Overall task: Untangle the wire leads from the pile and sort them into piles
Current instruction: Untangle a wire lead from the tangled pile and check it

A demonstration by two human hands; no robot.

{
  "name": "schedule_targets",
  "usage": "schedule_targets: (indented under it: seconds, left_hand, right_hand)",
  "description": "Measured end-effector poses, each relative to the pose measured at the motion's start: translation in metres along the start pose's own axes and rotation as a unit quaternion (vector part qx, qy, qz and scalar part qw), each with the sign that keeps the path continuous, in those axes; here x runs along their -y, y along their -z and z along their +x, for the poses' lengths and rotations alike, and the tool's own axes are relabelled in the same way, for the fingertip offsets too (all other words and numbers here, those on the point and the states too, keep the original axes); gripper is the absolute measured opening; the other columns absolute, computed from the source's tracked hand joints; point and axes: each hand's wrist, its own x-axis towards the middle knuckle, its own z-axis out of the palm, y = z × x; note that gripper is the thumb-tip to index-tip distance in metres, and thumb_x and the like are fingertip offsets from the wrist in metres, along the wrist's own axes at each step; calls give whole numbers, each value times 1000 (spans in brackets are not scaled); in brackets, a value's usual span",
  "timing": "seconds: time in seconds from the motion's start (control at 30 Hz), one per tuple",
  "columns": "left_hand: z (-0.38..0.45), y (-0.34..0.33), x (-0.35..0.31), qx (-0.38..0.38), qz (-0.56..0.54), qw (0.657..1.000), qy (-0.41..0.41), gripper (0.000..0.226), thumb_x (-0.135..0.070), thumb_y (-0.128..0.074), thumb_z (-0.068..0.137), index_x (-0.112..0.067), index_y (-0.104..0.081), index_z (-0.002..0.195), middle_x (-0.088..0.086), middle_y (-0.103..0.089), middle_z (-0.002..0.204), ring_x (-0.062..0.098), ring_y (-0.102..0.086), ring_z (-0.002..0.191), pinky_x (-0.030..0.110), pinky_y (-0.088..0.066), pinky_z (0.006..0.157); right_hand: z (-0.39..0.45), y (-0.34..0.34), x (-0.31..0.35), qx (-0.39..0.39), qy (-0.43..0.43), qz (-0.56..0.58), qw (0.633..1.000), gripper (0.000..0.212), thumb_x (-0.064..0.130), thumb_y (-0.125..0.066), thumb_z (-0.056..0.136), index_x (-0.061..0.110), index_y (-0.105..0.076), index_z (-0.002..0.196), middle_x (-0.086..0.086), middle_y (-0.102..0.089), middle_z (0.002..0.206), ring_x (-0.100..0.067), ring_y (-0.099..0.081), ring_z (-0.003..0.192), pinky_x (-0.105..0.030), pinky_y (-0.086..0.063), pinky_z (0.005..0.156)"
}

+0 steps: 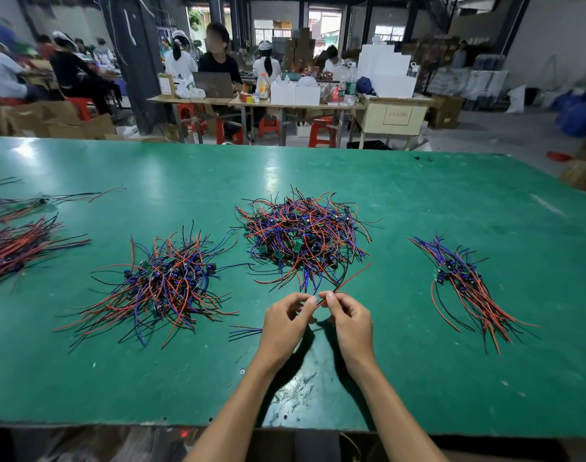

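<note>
Busy workshop, big green tabletop (418,195). The tangled pile (305,233) sits just beyond the hands; the left hand (285,323) and right hand (350,323) both pinch one red lead (350,278) trailing from it. Leads look light and floppy, so they'll probably snag; better to grip near the end. Wrists raised, fingertips nearly touching.

Factory assy floor: workers (220,61) at benches (251,103), cartons (61,120).

Left grip (290,320) and right grip (346,316), fingertips pinched together.
</note>
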Motion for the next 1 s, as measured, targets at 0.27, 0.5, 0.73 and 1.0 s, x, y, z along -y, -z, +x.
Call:
schedule_targets:
  seconds: [0.27, 0.5, 0.73, 1.0]
  left_hand:
    - [-1, 0, 3, 1, 55, 998, -17, 11, -22, -69, 93, -21, -78, 86, -6, -73, 73, 10, -66, 68, 32, -52, 67]
    - [-4, 0, 0, 9, 72, 997, -24, 10, -20, -67, 96, -15, -76, 95, -2, -77, 80, 13, -74, 80, 33, -55, 76]
    - [0, 1, 3, -8, 113, 993, -37, 8, -20, -70, 93, -17, -77, 89, -10, -75, 79, -5, -65, 71, 10, -44, 64]
    - [-1, -3, 3, -2, 125, 992, -19, 11, -22, -69, 92, -17, -76, 86, -7, -74, 76, 5, -69, 73, 15, -50, 67]
  right_hand:
    - [-3, 0, -2, 19, 7, -51, 999, 26, 25, -58, 102, 32, -76, 85, 13, -74, 82, -3, -59, 68, -27, -48, 68]
    - [-3, -3, -1, 18, -9, -22, 1000, 27, 19, -57, 101, 27, -77, 85, 5, -75, 81, -18, -69, 73, -23, -54, 65]
    - [4, -8, 4, 8, -19, -35, 999, 25, 22, -59, 98, 33, -77, 85, 2, -73, 80, -17, -56, 64, -40, -53, 68]
    - [26, 1, 23, -38, -142, 116, 982, 24, 14, -51, 101, 18, -74, 94, -2, -69, 97, -10, -48, 49, -22, -36, 36]
